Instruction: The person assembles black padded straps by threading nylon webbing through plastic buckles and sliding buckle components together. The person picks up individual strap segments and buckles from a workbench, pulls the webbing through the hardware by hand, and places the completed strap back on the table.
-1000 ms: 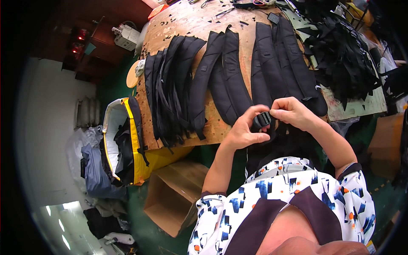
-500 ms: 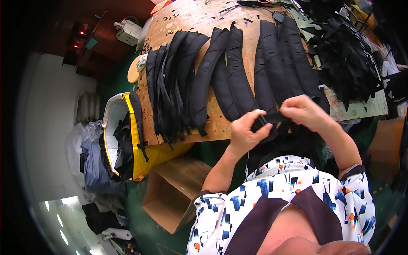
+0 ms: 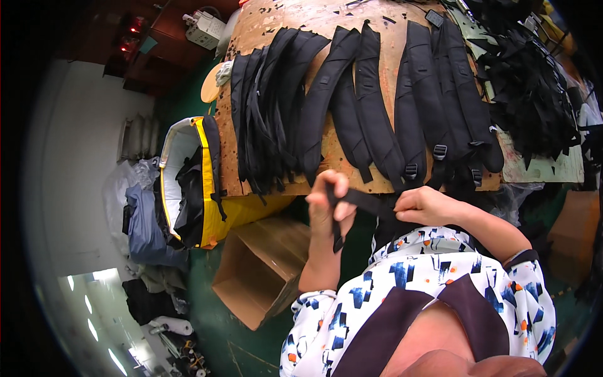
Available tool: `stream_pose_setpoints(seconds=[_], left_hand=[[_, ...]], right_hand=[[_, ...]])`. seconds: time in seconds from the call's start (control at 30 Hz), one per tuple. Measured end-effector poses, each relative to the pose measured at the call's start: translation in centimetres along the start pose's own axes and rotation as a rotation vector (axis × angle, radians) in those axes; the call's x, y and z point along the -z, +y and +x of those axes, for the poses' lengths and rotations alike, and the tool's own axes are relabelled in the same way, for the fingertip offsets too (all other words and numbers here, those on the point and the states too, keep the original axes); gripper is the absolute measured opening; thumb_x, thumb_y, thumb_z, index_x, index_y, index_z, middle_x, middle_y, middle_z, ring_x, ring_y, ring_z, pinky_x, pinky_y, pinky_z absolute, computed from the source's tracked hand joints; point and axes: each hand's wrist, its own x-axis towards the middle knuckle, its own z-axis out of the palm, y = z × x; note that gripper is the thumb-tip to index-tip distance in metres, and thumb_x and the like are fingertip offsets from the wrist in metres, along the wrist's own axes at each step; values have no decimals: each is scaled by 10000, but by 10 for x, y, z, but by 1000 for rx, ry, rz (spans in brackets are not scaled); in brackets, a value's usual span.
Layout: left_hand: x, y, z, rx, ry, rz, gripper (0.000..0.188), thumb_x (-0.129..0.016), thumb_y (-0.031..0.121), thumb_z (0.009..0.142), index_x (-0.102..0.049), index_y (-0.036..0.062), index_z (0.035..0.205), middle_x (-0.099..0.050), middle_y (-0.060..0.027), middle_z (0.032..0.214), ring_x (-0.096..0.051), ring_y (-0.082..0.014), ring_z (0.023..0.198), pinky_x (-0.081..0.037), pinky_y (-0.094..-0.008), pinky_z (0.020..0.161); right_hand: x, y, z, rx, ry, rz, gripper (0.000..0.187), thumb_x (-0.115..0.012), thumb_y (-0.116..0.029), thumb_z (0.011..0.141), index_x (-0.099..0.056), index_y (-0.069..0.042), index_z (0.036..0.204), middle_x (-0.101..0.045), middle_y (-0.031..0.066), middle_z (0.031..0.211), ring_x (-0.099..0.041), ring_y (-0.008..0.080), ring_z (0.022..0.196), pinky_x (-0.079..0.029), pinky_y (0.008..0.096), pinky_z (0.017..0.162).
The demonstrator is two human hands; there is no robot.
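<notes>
Just off the table's near edge, a black webbing strap stretches between my hands. My left hand is curled round one part of it, and a loose end hangs below those fingers. Closed fingers of my right hand pinch the strap farther along, in front of my body. Beyond my hands lie several black padded shoulder straps, side by side. Plastic ladder-lock buckles show at the near ends of some, including one buckle beyond my right hand. Where the held webbing leads past my right hand is hidden.
The wooden table carries black scraps at its far side. A heap of black cut pieces lies to the right. Left of the table stands a yellow bag with a white lining; an open cardboard box sits on the green floor.
My hands have come nearer my body and farther apart, the left one shifting left, so more webbing is stretched between them. Buckles that my hands covered now show. The whole view has shifted slightly.
</notes>
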Motion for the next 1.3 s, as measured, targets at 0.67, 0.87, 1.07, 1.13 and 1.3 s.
stream_pose_setpoints(seconds=[0.67, 0.87, 1.07, 1.13, 1.3], left_hand=[[60, -30, -50, 160, 440, 766, 453, -656, 141, 837, -511, -29, 1232, -574, -42, 891, -569, -109, 640, -469, -210, 576], [59, -41, -26, 284, 360, 576, 520, -449, 24, 932, -244, 12, 1410, -553, -63, 1041, -606, -166, 872, -503, -265, 829], [65, -51, -15, 124, 223, 740, 608, -547, 6, 887, -233, -11, 1408, -604, -94, 1011, -613, -148, 835, -503, -245, 753], [72, -55, -13, 130, 221, 756, 586, -569, 12, 878, -276, -24, 1385, -613, -88, 990, -612, -141, 821, -499, -240, 740], [84, -63, -9, 128, 270, 809, 418, -601, 30, 866, -440, -39, 1245, -611, -58, 961, -601, -121, 811, -492, -234, 733]], right_hand=[[-9, 63, 53, -432, 403, 189, 282, -687, -232, 792, -611, 4, 657, -587, 81, 562, -588, 176, 510, -472, 304, 499], [0, 42, 51, -431, 311, 1206, 98, -590, -135, 887, -544, -58, 848, -600, 26, 663, -547, 66, 475, -389, 161, 395], [-5, 40, 52, -347, 325, 1278, 109, -571, -135, 898, -535, -59, 829, -598, 25, 652, -542, 67, 465, -413, 175, 398], [-5, 40, 52, -352, 330, 1281, 111, -573, -138, 898, -535, -64, 824, -588, 18, 645, -526, 62, 464, -394, 173, 396], [-4, 38, 48, -354, 277, 1355, 137, -568, -149, 901, -528, -78, 792, -560, -5, 642, -485, 38, 458, -350, 156, 387]])
